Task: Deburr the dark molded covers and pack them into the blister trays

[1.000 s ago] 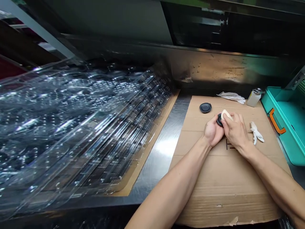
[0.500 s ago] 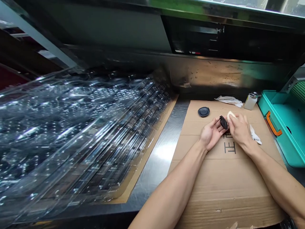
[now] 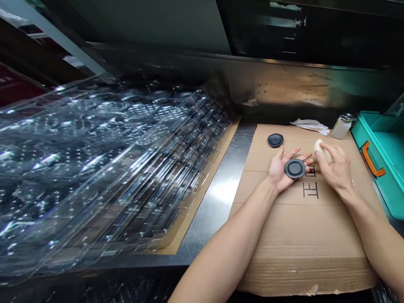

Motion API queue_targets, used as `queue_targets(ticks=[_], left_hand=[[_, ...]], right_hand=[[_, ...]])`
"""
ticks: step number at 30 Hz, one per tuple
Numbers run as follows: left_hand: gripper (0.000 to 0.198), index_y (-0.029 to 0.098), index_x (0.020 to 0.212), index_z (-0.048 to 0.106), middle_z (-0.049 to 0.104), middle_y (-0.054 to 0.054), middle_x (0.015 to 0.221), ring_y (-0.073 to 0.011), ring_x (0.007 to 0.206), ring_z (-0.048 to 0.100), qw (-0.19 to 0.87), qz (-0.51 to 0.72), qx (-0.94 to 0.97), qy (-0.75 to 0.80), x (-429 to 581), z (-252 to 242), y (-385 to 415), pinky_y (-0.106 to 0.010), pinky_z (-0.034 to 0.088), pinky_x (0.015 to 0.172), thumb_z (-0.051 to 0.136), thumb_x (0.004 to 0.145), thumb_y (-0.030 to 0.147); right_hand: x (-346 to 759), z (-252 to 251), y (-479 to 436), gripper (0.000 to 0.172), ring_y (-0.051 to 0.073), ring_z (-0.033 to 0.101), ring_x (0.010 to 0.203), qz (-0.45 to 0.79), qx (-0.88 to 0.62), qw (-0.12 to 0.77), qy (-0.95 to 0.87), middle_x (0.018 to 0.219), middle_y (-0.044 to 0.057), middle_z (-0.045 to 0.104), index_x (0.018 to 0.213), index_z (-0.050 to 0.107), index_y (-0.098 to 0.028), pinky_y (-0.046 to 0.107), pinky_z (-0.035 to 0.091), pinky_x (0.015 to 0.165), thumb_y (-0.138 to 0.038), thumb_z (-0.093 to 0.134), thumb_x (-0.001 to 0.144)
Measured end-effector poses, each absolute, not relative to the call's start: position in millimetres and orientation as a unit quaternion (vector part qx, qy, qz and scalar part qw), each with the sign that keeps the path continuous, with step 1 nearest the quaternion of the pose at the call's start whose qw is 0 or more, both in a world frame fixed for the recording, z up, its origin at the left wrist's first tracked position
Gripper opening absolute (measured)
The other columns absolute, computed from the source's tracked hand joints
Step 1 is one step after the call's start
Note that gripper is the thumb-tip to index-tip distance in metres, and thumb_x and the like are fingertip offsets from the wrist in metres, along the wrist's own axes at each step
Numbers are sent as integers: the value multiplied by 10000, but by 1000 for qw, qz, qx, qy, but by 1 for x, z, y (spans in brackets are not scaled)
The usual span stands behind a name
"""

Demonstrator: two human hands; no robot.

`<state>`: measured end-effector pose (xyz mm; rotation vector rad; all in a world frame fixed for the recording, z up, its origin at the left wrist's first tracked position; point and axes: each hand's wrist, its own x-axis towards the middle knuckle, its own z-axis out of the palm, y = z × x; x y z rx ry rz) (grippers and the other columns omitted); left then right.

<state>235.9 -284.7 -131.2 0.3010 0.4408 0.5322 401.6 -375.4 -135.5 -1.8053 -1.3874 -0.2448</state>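
Head view showed two bare hands above a cardboard sheet (image 3: 303,235) that lay on a metal table (image 3: 217,185). The left hand (image 3: 277,173) was turned palm up, its fingers spread wide, with a dark round disc (image 3: 295,168) lying across the palm and the base of the fingers. The ringed, recessed face of this disc was turned upward. Across a gap to the right, the right hand (image 3: 338,168) was closed on a white pad (image 3: 318,146), pinching it between thumb and fingers so that its rounded end stuck out past the fingertips; the pad and the disc were apart.

A second dark disc (image 3: 275,140) lay on the cardboard just beyond the left thumb. Black printed characters (image 3: 311,190) showed on the sheet between the hands, partly covered by the left fingers. At the far edge lay a white glove (image 3: 311,125), with a pale bottle (image 3: 341,128) standing beside it under a metal cap. The bottle was near a turquoise box (image 3: 386,185), whose side carried an orange handle (image 3: 372,160). Clear plastic trays (image 3: 110,168) filled the left side, glossy and blurred, over a brown sheet (image 3: 176,240)
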Motion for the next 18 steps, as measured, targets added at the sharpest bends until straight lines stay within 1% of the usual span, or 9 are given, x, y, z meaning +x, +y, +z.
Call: queue_targets(ticks=[4,5,7,9,11,13,15,16,18], left_hand=[[648,146,1401,472,684,-252,1251,-315,884,760,924,271,182,202,224,-127,-273,-359,585,593,261,1033,636],[672,152,1410,468,695,-236,1221,-308,845,760,920,273,194,203,222,-127,-271,-364,585,578,249,1026,658],[724,168,1437,455,705,-214,1179,-303,788,758,912,274,223,210,221,-127,-270,-386,591,563,239,1005,706],[767,186,1465,443,709,-200,1158,-297,751,757,906,263,251,218,223,-128,-272,-406,599,568,245,982,748],[778,192,1474,446,717,-188,1135,-293,750,758,904,245,268,225,227,-129,-276,-417,610,599,260,975,759],[775,166,1458,469,731,-183,1101,-293,791,762,904,232,272,235,230,-129,-280,-425,623,662,281,981,747],[771,136,1447,480,740,-188,1086,-298,847,766,905,229,268,239,232,-129,-283,-444,629,736,285,992,728],[768,133,1455,474,740,-191,1100,-301,875,767,909,230,263,229,232,-129,-284,-458,628,772,277,999,719],[718,157,1493,446,731,-192,1168,-306,934,768,921,229,257,185,232,-130,-287,-490,618,839,279,1024,674]], right_hand=[[408,-136,-380,367,326,633,1067,-108,-758,303,-567,1071,151,698,1155,768,-196,516,506,973,-433,562,965],[408,-136,-380,354,342,626,1088,-105,-763,282,-573,1087,161,695,1110,779,-195,541,496,986,-431,557,968],[407,-135,-380,362,355,593,1194,-96,-736,295,-602,1224,178,674,1102,772,-190,557,472,1042,-454,557,978],[400,-131,-381,471,349,518,1333,-79,-668,338,-658,1432,181,586,1272,702,-189,542,440,1109,-523,614,952],[387,-127,-382,698,343,474,1398,-40,-600,331,-727,1530,172,520,1467,549,-206,556,401,1153,-568,701,890],[375,-125,-384,758,332,509,1382,6,-565,290,-773,1502,145,565,1541,443,-245,610,331,1187,-508,724,888],[367,-127,-386,647,308,582,1319,33,-566,277,-776,1407,102,653,1514,456,-276,639,275,1204,-404,688,924],[365,-128,-386,599,301,614,1282,34,-581,289,-760,1367,91,681,1480,487,-277,633,281,1202,-381,684,924],[367,-131,-384,604,308,659,1219,23,-633,339,-695,1328,102,704,1418,537,-256,589,376,1151,-425,738,874]])
